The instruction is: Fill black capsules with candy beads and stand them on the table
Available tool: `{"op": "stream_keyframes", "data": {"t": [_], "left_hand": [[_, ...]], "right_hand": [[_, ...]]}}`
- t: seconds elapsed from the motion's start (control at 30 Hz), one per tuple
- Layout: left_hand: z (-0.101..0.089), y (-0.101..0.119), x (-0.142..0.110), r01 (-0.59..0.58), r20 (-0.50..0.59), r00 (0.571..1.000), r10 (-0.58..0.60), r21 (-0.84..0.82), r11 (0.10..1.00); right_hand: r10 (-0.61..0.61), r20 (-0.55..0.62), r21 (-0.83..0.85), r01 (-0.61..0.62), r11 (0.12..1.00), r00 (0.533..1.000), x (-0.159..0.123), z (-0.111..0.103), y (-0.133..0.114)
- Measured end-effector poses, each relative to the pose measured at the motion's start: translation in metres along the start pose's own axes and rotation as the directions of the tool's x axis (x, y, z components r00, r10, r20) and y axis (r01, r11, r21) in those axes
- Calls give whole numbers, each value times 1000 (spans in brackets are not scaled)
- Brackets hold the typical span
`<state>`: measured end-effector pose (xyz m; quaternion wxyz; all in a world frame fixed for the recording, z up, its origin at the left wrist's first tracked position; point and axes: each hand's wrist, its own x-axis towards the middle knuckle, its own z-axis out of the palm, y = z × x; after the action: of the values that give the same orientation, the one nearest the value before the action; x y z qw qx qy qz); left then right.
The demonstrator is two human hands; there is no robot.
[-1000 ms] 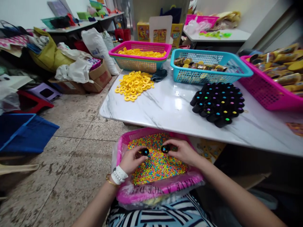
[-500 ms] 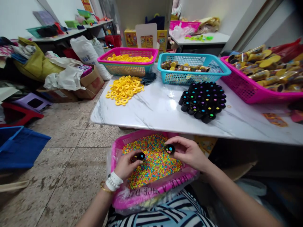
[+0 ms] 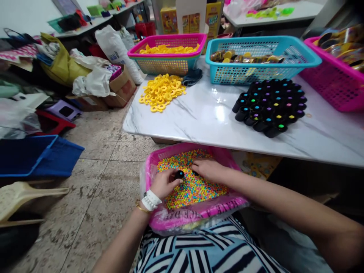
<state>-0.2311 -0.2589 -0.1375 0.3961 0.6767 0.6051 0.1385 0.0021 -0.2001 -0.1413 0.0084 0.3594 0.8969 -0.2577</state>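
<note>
My left hand (image 3: 164, 185) grips a small black cup (image 3: 179, 174), with a blue spot showing inside its mouth. It is held above the colourful candy-like balls (image 3: 196, 189) that fill a pink basket (image 3: 149, 178) lined with clear plastic. Over the far part of these balls, my right hand (image 3: 209, 169) points down with its fingers curled. A dark bit of another black cup shows under them; most of it is hidden. On the table, a cluster of black cups (image 3: 270, 108) stands packed together, many with a coloured ball at the top.
Yellow ring-shaped pieces (image 3: 163, 91) lie heaped on the marbled table (image 3: 204, 129). Behind them stand a pink-rimmed basket (image 3: 167, 55) and a blue basket (image 3: 264, 72) of gold-wrapped tubes. Another pink basket (image 3: 335, 83) is at the right. A blue bin (image 3: 57, 159) sits on the floor.
My right hand has lowered its black cup into the balls, and its mouth no longer shows. My left hand still holds its cup. The whole view has shifted.
</note>
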Motion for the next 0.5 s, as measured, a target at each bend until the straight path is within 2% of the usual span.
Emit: {"op": "stream_keyframes", "data": {"t": [0.1,0.2,0.27,0.33,0.4,0.43,0.5], "left_hand": [[-2,2,-6,-10,-25,1000,10,17,1000],[-2,1,-10,-20,-53,998,21,4,1000],[-2,-1,-10,-35,-60,998,34,-5,999],[-2,-2,-8,-47,-55,997,46,-12,999],[-1,-3,-6,-53,-42,998,52,-25,998],[-1,-3,-5,-56,-37,998,55,-30,998],[-2,-2,-3,-70,-34,997,69,-37,997]], "right_hand": [[-71,14,62,70,996,997,-3,5,-4],[-75,-107,320,106,942,991,-17,2,1],[-2,-153,540,85,837,988,-28,-1,5],[73,-117,717,34,696,990,-38,-2,3],[115,-90,809,5,588,989,-46,-4,-3],[129,-101,818,8,575,986,-49,-5,-8],[151,-163,778,33,627,975,-58,-12,-18]]}}
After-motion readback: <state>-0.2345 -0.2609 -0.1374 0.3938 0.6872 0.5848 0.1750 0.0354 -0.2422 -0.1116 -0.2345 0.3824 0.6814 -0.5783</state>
